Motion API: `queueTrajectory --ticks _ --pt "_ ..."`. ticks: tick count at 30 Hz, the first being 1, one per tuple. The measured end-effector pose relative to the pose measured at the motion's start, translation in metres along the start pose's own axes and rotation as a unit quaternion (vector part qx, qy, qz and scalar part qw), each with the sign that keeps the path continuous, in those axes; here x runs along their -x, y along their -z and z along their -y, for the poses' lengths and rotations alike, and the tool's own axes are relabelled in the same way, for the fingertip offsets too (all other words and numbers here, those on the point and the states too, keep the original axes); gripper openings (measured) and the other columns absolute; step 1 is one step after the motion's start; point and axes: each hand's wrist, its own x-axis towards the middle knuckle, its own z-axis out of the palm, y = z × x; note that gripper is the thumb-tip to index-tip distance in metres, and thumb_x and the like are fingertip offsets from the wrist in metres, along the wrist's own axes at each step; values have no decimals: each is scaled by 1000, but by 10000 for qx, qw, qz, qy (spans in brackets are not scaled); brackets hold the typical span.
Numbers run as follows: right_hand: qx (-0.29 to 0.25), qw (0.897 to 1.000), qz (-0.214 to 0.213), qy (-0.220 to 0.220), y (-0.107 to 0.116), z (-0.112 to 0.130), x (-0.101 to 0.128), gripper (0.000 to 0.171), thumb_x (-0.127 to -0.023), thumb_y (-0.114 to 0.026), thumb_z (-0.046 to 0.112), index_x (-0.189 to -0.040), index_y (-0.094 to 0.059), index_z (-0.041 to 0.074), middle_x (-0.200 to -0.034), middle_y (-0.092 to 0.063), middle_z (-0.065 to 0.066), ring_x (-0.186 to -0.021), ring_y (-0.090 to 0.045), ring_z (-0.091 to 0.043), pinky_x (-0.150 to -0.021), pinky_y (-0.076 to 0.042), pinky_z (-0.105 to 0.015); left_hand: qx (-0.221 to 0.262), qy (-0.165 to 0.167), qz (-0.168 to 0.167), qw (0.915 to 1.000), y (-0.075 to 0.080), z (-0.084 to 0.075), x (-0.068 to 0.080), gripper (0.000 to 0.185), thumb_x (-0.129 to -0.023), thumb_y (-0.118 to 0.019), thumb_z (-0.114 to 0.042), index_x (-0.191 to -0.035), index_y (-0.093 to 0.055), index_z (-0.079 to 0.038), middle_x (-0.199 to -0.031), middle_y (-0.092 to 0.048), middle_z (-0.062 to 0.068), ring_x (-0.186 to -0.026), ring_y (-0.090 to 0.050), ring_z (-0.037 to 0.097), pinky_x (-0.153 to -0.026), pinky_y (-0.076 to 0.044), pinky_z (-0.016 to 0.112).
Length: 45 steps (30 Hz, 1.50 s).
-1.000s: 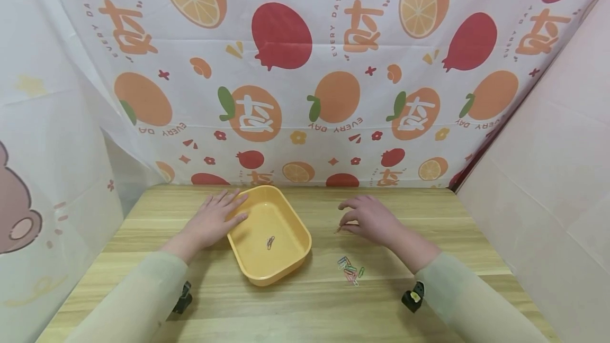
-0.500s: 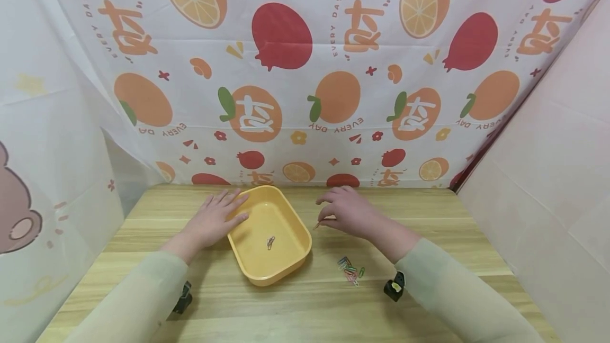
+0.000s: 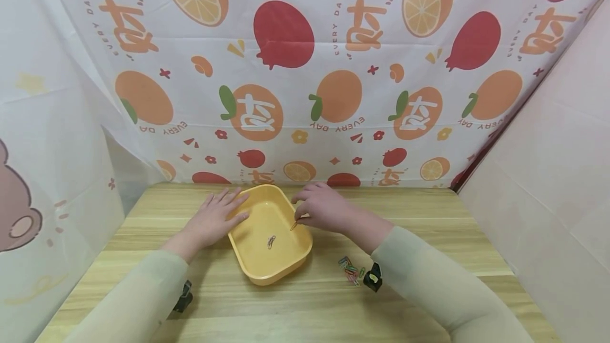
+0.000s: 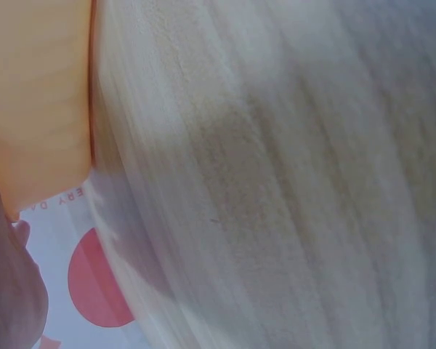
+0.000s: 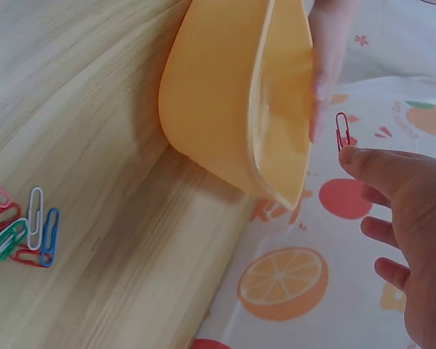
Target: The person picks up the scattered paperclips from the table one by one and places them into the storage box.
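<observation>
item: red paper clip [image 5: 342, 131], pinched between thumb and forefinger of my right hand [image 3: 324, 211], fingers curled on it; the clip hangs below the fingertips with its long axis roughly upright, slightly tilted, over the right rim of the yellow tray [image 3: 305, 237], so the tray's inside lies just to the left of and below my grip. item: yellow tray, rectangular with rounded corners, set askew near the middle of the table [image 3: 429, 210], towards its far edge. item: one clip in the tray [image 3: 270, 242], lying on the floor of it, colour hard to make out. item: my left hand [image 3: 212, 221], fingers straight and flat, resting against the tray's left rim, holding nothing; it is the nearer hand to the tray's left wall, the right the nearer to its open inside. item: loose pile of coloured clips [image 3: 350, 270], pink, green, white, blue and red, on the table right of the tray, towards the near edge, beside my right sleeve. hidden or unclear: the left wrist view is blurred, showing only wood grain and an edge of the tray; the pile's count cannot be told; my right thumb's contact on the clip is partly hidden.
</observation>
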Motion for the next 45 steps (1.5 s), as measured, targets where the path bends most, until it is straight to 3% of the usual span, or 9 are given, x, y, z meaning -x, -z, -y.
queueTrajectory --ticks 18,26,35,45 --pt "270 9984 415 289 -6 19 -28 9 -91 -72 39 -95 -79 36 -126 -64 10 -120 -54 -14 -103 -41 -38 37 32 51 10000 3 -1 1 64 -102 -43 -54 -157 -32 -23 -164 -20 11 -149 -11 43 -118 0 63" --pt "412 9952 823 324 -25 30 -41 10 -91 -72 40 -98 -79 37 -124 -64 12 -118 -54 -12 -105 -41 -38 41 39 19 10000 2 -2 0 63 -102 -44 -54 -157 -33 -24 -164 -21 10 -149 -11 43 -118 -1 63" --pt "567 9931 978 311 -47 33 -57 10 -89 -73 44 -94 -79 39 -114 -64 17 -107 -54 -9 -93 -43 -32 57 38 -23 10000 3 -4 2 63 -102 -45 -54 -156 -35 -23 -163 -24 10 -149 -14 43 -117 -5 65" --pt "693 9908 1113 348 -71 36 -71 6 -87 -74 43 -89 -78 40 -104 -62 20 -98 -53 -7 -87 -40 -29 -77 63 137 9999 5 -4 2 69 -101 -35 -62 -157 -30 -23 -164 -20 10 -149 -11 41 -118 -5 63"
